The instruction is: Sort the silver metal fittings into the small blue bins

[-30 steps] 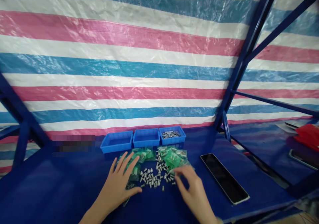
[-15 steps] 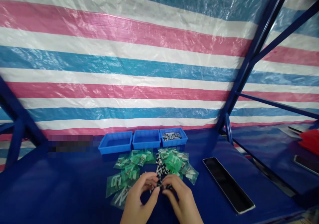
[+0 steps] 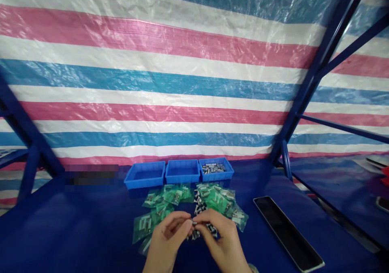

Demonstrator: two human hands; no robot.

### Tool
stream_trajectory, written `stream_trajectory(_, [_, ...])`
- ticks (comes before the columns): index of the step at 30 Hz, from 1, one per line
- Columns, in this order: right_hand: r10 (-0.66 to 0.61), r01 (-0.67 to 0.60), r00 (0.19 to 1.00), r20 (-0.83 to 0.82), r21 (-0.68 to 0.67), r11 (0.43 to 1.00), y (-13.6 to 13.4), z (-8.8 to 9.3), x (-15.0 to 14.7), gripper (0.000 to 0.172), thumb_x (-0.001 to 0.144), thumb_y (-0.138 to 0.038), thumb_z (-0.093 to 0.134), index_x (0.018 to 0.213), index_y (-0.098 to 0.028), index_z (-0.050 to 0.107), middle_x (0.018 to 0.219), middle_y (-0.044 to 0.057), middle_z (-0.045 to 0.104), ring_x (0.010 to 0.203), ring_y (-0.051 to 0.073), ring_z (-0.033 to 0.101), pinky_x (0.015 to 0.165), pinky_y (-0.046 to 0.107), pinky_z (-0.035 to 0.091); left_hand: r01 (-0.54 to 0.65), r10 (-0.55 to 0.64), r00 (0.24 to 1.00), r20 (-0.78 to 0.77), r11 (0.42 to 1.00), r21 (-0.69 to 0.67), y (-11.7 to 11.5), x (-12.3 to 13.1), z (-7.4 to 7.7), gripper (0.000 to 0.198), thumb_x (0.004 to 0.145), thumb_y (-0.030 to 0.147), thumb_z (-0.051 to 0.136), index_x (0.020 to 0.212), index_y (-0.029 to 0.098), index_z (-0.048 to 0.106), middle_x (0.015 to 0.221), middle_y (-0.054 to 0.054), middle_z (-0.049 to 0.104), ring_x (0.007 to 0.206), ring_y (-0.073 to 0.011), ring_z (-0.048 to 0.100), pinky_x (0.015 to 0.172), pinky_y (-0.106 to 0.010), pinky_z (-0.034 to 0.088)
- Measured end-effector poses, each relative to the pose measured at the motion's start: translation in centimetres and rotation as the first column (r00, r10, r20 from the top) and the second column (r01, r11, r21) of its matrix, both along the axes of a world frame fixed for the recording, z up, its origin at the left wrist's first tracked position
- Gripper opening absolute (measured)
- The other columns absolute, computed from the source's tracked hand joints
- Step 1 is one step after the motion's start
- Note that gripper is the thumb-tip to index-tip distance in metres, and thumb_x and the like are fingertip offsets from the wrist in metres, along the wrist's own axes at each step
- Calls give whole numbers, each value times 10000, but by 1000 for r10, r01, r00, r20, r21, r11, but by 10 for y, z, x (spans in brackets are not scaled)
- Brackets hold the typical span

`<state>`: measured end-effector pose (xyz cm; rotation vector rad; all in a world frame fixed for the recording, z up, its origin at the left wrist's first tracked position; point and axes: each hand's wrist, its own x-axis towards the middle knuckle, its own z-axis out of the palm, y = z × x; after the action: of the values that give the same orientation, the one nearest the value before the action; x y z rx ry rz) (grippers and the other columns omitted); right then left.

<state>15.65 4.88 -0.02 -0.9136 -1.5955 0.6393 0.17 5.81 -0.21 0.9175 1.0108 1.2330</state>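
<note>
My left hand and my right hand meet fingertip to fingertip at the lower middle. Both are closed in a pinch around a small metal part, mostly covered by the fingers. Below and behind them lies a pile of small black and silver parts. Green-tinted clear bags with metal pieces inside lie to the left of the pile, and more such bags lie to its right.
Three blue trays stand behind the bags; the right tray holds small metal pieces. A phone-like black slab lies on the blue table at right. Blue metal posts and a striped sheet rise behind.
My fingertips have come together and risen off the pile, with a small metal part now between them. The whole view has shifted slightly, so the table things appear further right.
</note>
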Motion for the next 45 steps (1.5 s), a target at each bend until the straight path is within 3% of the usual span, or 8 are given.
stream_trajectory(9, [-67, 71, 997, 36, -139, 988, 0, 13, -2, 230, 925, -273, 576, 742, -166, 665, 693, 27, 641, 654, 154, 592, 611, 236, 430, -25, 45, 992, -115, 986, 165, -14, 8, 6, 266, 701, 387, 821, 894, 218, 749, 798, -23, 745, 773, -177, 686, 722, -215, 542])
stream_trajectory(14, [127, -143, 989, -73, -302, 943, 8, 10, -7, 360, 965, -415, 507, 750, -157, 637, 651, -8, 542, 600, 125, 492, 564, 231, 381, 5, 102, 945, -310, 945, 326, -5, 1, 13, 122, 793, 320, 710, 836, 207, 696, 678, 17, 631, 640, -145, 633, 615, -212, 542])
stream_trajectory(17, [186, -243, 963, -197, -324, 914, 16, 5, -6, 360, 958, -467, 522, 887, -158, 692, 721, 17, 620, 658, 142, 561, 607, 234, 438, 52, 268, 842, -468, 823, 565, 25, -4, 26, 91, 827, 286, 632, 831, 199, 660, 792, -18, 639, 718, -167, 654, 646, -243, 564])
stream_trajectory(20, [109, -172, 974, -201, -330, 928, 20, -1, -4, 385, 943, -503, 539, 943, -163, 719, 769, 44, 683, 724, 170, 628, 661, 249, 476, 124, 453, 644, -617, 733, 668, 75, -5, 37, 120, 872, 278, 561, 869, 193, 646, 863, -50, 687, 794, -187, 679, 730, -282, 569])
stream_trajectory(25, [57, -82, 995, -84, -333, 939, 14, -10, 1, 390, 944, -511, 524, 945, -172, 718, 779, 59, 709, 707, 188, 651, 643, 254, 506, 224, 491, 453, -744, 744, 629, 147, -7, 37, 217, 832, 188, 598, 1032, 192, 682, 1039, -80, 739, 925, -229, 691, 890, -360, 534])
stream_trajectory(29, [-60, 82, 994, 91, -256, 963, 2, -19, 22, 316, 968, -440, 503, 949, -202, 709, 805, 60, 729, 721, 203, 693, 631, 243, 533, 200, 541, 230, -809, 788, 583, 148, -28, 27, 344, 862, 170, 536, 1193, 161, 629, 1214, -154, 690, 1169, -334, 595, 1011, -509, 421])
stream_trajectory(33, [-238, 277, 926, 293, -99, 956, -10, -34, 51, 222, 971, -351, 500, 950, -228, 684, 853, 59, 734, 744, 207, 726, 654, 238, 562, 99, 517, 53, -854, 849, 520, 136, -52, 16, 383, 917, 253, 462, 1264, 112, 541, 1218, -225, 671, 1149, -385, 600, 971, -590, 390])
stream_trajectory(45, [-273, 305, 745, 609, 53, 951, -28, -55, 58, 129, 921, -155, 476, 899, -242, 569, 783, 34, 685, 631, 193, 696, 565, 250, 541, 216, 443, 47, -895, 871, 442, 136, -64, -4, 336, 955, 182, 327, 1234, 193, 514, 1181, -119, 726, 1110, -257, 657, 996, -471, 375])
